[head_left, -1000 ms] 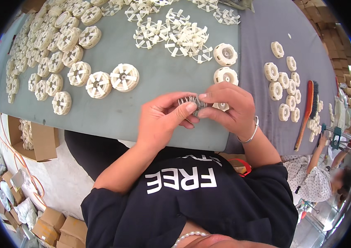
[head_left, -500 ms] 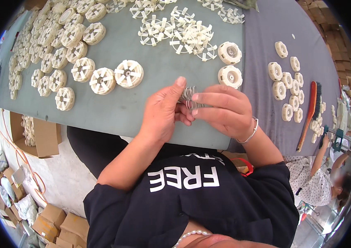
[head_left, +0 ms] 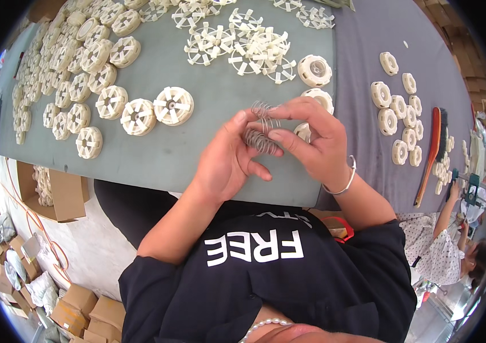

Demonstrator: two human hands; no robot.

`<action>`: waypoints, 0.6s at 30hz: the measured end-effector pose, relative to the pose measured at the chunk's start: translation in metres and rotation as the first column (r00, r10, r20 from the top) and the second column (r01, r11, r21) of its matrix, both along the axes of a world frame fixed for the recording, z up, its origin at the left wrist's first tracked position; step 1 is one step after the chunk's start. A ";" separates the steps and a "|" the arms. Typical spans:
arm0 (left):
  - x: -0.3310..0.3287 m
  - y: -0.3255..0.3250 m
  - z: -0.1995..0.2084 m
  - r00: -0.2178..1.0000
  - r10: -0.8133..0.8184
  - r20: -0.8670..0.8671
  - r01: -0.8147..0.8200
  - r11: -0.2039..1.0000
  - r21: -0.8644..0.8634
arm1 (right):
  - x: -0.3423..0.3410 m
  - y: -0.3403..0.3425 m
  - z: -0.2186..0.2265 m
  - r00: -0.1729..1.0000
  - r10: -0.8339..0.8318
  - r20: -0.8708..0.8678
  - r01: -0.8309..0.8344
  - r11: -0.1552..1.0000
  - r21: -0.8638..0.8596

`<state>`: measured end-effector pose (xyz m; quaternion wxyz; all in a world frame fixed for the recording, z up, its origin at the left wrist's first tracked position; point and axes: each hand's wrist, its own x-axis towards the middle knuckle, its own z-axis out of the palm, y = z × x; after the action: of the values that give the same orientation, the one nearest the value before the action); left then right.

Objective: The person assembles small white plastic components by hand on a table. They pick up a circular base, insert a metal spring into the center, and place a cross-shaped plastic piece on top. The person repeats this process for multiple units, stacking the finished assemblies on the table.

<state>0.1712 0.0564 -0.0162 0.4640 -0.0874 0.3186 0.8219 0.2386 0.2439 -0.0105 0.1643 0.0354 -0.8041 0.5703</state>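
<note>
Metal coil springs are between my two hands above the front of the table. My left hand (head_left: 224,155) is curled palm up, with one tightly coiled spring (head_left: 261,142) in its fingers. A second, more stretched spring (head_left: 266,116) sits just above it, gripped by the thumb and fingers of my right hand (head_left: 318,132). Past the right hand lie round cream plastic housings (head_left: 314,70), one partly hidden behind its fingers. To the left of my hands rests a cream round part with a spoked top (head_left: 173,106).
Many spoked round parts (head_left: 95,55) crowd the table's left side. A pile of loose spoked rings (head_left: 261,50) lies at the back. On the grey cloth at right are more housings (head_left: 387,122) and a red-handled brush (head_left: 430,154). A co-worker in a dotted top (head_left: 438,248) is beyond.
My hands have turned and opened a little, so the two springs now show separately. The right hand has risen slightly with its spring, now covering part of a housing.
</note>
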 end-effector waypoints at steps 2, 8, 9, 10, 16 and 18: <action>0.001 -0.004 -0.015 0.984 -0.074 -0.159 0.064 0.996 -0.068 | 0.002 0.005 -0.001 0.996 0.047 0.072 -0.038 0.991 -0.127; -0.015 -0.020 -0.033 0.950 -0.282 -0.132 0.282 0.959 -0.013 | -0.001 0.028 0.010 0.980 0.180 -0.085 -0.195 0.955 -0.224; -0.010 -0.011 -0.017 0.981 -0.169 -0.092 0.167 0.986 -0.028 | 0.001 0.033 0.014 0.979 0.202 -0.025 -0.200 0.929 -0.311; -0.006 -0.002 -0.002 0.997 -0.056 -0.052 0.054 0.997 -0.048 | 0.004 0.036 0.016 0.974 0.225 0.033 -0.194 0.897 -0.396; -0.010 -0.004 -0.013 0.988 -0.092 -0.127 0.079 0.992 -0.099 | 0.002 0.022 0.027 0.971 0.237 -0.026 -0.229 0.958 0.173; -0.012 -0.012 -0.014 0.976 -0.208 -0.060 0.205 0.978 -0.045 | 0.002 0.020 0.030 0.899 0.384 -0.211 -0.292 0.884 0.365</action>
<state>0.1596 0.0443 -0.0305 0.5347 -0.0362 0.3565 0.7653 0.2404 0.2635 0.0195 0.1641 0.2821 -0.8369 0.4394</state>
